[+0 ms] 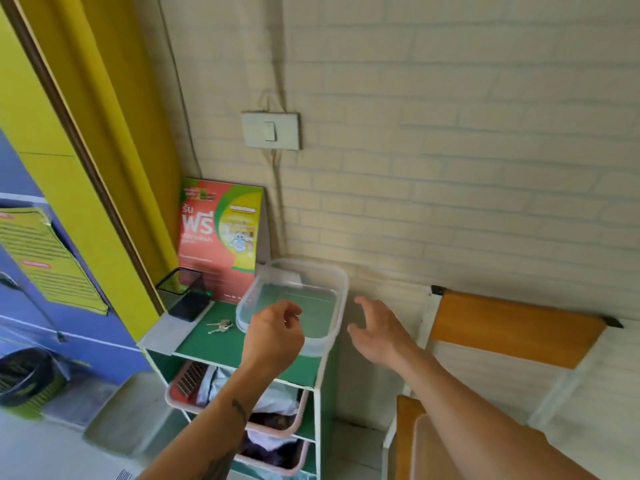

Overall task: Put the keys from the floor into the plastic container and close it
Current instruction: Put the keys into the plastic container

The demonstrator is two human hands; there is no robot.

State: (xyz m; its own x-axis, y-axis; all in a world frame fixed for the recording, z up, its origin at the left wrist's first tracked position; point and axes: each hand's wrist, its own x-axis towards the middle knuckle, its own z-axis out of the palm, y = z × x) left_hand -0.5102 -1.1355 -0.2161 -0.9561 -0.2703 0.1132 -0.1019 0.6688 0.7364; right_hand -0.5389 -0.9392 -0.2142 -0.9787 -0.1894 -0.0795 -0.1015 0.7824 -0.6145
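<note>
A clear plastic container (332, 336) stands open on the green top of a small shelf unit (221, 344), against the brick wall. A small bunch of silver keys (220, 326) lies on the shelf top just left of the container. My left hand (273, 336) hovers over the container's near left corner with its fingers curled; I cannot tell whether it holds anything. To the right of the container, my right hand (377, 327) is open with fingers spread, close to its right wall.
A black mesh pen holder (181, 292) and a red-green poster (221, 237) stand at the back of the shelf top. Baskets of cloth (277, 410) fill the lower shelves. A wooden chair (512, 327) is on the right, a black bin (24, 375) on the left.
</note>
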